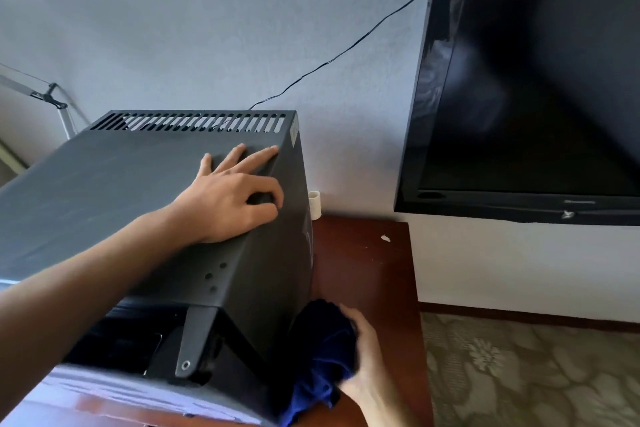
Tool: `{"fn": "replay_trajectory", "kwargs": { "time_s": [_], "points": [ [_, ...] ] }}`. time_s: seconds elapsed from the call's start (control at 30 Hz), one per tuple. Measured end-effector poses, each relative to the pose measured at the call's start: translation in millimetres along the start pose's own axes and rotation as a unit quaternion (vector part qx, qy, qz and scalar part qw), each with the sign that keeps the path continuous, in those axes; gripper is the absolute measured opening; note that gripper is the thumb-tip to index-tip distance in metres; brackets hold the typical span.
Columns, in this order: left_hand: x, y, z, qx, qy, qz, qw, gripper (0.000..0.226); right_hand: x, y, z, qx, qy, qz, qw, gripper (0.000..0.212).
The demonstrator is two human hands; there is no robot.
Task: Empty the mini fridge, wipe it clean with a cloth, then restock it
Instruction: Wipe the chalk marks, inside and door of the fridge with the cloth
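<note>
Nearest to the camera, the right hand (360,354) grips a bunched dark blue cloth (325,350) and presses it against the lower right side of the mini fridge (145,191), close to the fridge's front corner. A loose end of the cloth hangs down beside that corner. The mini fridge is a black metal box and it stands on a reddish brown wooden table (367,274). Its long axis runs from the near left to the far right, and its back, with a row of narrow vent slots (194,121), points toward the grey wall (207,28). At the near edge of the fridge a black hinge bracket (195,340) with a screw hole sticks down, and below it the door area looks dark; I cannot tell how far the door is open. The top of the fridge is matte and a little dusty, with three small holes near the right edge.

Further up, the left hand (228,194) rests on the top of the fridge near its right edge, with two fingers bent over the edge and the others stretched flat toward the vents. Behind the fridge's right side a small white cup-like object (314,204) stands on the table at the wall. A thin black cable (339,52) rises from behind the fridge toward a black television (526,87) to the right of the fridge. To the left of the fridge, a metal lamp arm (45,97) leans at the wall. Right of the table lies a patterned carpet (533,371).
</note>
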State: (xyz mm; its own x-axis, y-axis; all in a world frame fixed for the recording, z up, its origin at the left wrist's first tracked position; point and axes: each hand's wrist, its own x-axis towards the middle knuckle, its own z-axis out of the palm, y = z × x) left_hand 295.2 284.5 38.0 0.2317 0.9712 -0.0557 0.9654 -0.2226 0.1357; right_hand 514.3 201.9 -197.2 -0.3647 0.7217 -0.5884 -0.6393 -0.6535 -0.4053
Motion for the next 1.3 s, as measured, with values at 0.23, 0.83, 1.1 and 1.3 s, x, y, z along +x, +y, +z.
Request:
{"fn": "replay_trajectory", "kwargs": {
  "time_s": [0.23,0.83,1.1,1.3],
  "points": [
    [4,3,-8,0.015,-0.025,-0.010,1.000,0.054,37,-12,-28,-0.050,-0.064,-0.010,0.997,0.085],
    [102,34,-1,0.067,-0.026,-0.196,0.978,0.086,102,-49,36,-0.325,-0.112,-0.158,0.926,0.066],
    [105,35,-1,0.040,-0.020,-0.213,0.976,0.061,158,-57,75,-0.427,-0.016,-0.285,0.858,0.057],
    [104,35,-2,0.025,-0.012,-0.219,0.975,0.056,281,-133,105,-0.454,0.084,-0.237,0.855,0.045]
  ]
}}
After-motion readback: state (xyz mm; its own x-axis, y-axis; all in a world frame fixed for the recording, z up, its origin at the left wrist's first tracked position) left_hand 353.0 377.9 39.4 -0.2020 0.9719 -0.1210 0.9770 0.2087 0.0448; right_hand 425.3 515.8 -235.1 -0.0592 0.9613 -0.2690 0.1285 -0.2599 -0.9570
